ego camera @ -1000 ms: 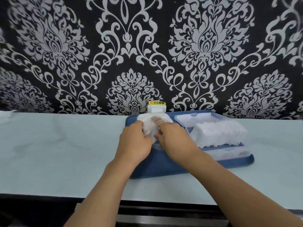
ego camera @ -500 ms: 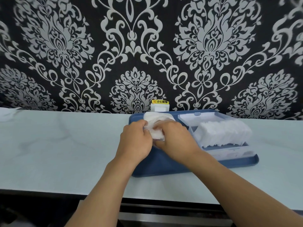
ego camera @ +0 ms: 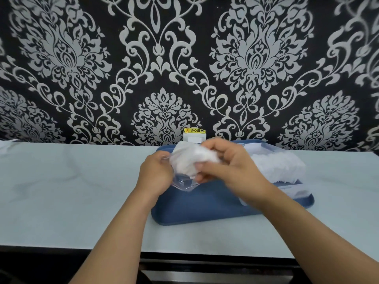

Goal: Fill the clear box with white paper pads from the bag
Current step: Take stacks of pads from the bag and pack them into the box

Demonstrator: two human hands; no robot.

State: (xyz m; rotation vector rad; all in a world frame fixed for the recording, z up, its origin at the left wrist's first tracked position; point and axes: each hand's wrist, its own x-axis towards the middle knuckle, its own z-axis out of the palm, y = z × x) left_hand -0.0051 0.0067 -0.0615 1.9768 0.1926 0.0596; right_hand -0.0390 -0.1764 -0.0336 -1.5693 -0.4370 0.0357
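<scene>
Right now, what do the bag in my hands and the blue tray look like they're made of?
The bag looks like thin clear plastic film: it crinkles, glints, and the white pads show through it. The blue tray looks like moulded plastic with a matte finish, judging by its even colour and rounded rim, though coated metal can't be ruled out.

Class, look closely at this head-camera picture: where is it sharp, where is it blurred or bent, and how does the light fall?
Head view: wallpaper pattern sharp; right hand and left hand slightly soft; white pads in the clear box washed out, layers hard to separate; clear bag shows faint glints; light is even, with only a soft shadow under the blue tray; table edge bows from the wide lens.
</scene>
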